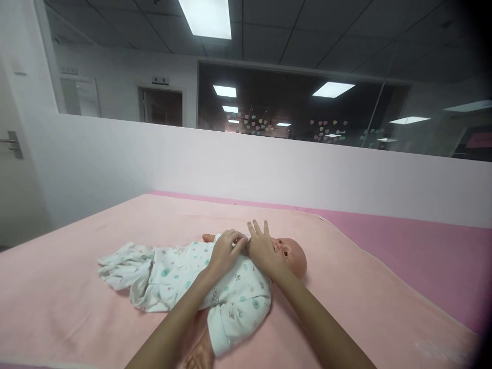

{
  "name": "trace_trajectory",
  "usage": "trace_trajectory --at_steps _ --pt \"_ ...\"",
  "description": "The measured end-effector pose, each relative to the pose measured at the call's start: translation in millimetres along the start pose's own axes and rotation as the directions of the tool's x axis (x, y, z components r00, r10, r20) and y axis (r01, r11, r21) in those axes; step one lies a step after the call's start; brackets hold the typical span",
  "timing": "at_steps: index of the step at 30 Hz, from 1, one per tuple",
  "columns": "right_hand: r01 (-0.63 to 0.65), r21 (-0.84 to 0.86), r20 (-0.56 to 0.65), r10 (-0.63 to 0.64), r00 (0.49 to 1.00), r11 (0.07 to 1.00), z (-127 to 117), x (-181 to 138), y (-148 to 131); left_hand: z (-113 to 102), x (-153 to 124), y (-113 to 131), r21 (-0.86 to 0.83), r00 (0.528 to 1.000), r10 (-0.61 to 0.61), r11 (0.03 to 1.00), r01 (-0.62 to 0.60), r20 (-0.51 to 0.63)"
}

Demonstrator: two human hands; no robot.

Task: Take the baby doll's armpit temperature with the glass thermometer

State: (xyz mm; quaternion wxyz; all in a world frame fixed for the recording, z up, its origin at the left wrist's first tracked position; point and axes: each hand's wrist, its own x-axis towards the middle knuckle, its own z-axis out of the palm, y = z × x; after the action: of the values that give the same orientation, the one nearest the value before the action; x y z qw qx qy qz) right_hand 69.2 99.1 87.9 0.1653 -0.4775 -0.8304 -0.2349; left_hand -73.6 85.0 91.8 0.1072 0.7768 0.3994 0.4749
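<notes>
A baby doll (pixel 292 254) lies on its back on a pink blanket (pixel 361 307), head to the right. It wears a white romper (pixel 234 292) printed with small teal and pink shapes, the empty legs trailing left. My left hand (pixel 226 251) is pinched on the romper fabric near the doll's collar. My right hand (pixel 262 247) rests at the neck beside it, thumb and first fingers on the fabric, other fingers spread upward. One bare doll hand shows at the bottom under the sleeve.
The blanket covers a darker pink mat (pixel 423 241) against a low white partition wall (pixel 246 164). Glass windows above it show a dim room with ceiling lights. A door with a handle (pixel 13 144) stands at the far left.
</notes>
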Motion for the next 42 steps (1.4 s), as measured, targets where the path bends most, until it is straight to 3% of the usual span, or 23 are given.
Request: trace_trajectory --at_steps 6,10,13,17,19,20,23,25,28,30,33,35,37,39,42 --pt "-0.011 -0.017 -0.031 0.011 0.999 1.000 -12 -14 -8 -1 -1 -4 0.039 0.998 -0.046 0.998 0.047 -0.043" --pt "-0.072 0.001 -0.139 0.072 0.988 0.997 -36 -27 -1 -1 -3 -2 0.091 0.999 -0.034 0.995 0.037 -0.041" --pt "-0.136 0.147 -0.110 0.153 0.982 0.980 -72 -44 17 -1 -4 -2 0.082 0.999 0.020 0.996 -0.023 0.036" --pt "-0.240 0.467 0.020 0.261 0.965 0.851 -122 -64 38 0 -5 -1 0.071 0.953 0.090 0.991 -0.116 0.289" --pt "-0.242 0.588 -0.004 0.302 0.953 0.772 -134 -69 41 0 -6 3 0.067 0.946 0.093 0.991 -0.120 0.311" --pt "-0.223 0.631 -0.028 0.308 0.951 0.743 -136 -69 40 0 -6 5 0.053 0.960 0.091 0.993 -0.108 0.265" --pt "-0.169 0.718 -0.093 0.334 0.938 0.676 -128 -68 35 -3 -8 14 -0.067 0.997 0.073 0.995 -0.072 0.009" --pt "-0.156 0.752 -0.120 0.365 0.923 0.641 -120 -69 29 -6 -9 19 -0.135 0.984 0.077 0.986 -0.099 -0.160" --pt "-0.204 0.756 -0.130 0.447 0.885 0.623 -110 -84 21 -8 -10 21 -0.139 0.959 0.110 0.979 -0.151 -0.263" --pt "-0.289 0.698 -0.156 0.533 0.832 0.655 -101 -106 15 -6 -11 20 -0.134 0.977 0.109 0.982 -0.135 -0.185" --pt "-0.429 0.487 -0.256 0.594 0.762 0.761 -80 -155 10 4 -11 15 -0.065 0.996 0.065 0.996 -0.061 0.058" --pt "-0.464 0.312 -0.256 0.544 0.799 0.829 -62 -189 11 12 -11 11 0.039 0.984 0.034 0.998 -0.042 0.172" --pt "-0.410 0.163 -0.159 0.434 0.887 0.897 -45 -217 16 19 -11 6 0.118 0.973 0.028 0.991 -0.057 0.229" --pt "-0.354 0.060 -0.066 0.358 0.931 0.933 -32 -235 22 23 -11 2 0.147 0.965 0.043 0.986 -0.084 0.260" --pt "-0.402 -0.012 0.025 0.402 0.915 0.916 -21 -240 27 23 -9 0 0.091 0.964 0.040 0.994 -0.066 0.262"
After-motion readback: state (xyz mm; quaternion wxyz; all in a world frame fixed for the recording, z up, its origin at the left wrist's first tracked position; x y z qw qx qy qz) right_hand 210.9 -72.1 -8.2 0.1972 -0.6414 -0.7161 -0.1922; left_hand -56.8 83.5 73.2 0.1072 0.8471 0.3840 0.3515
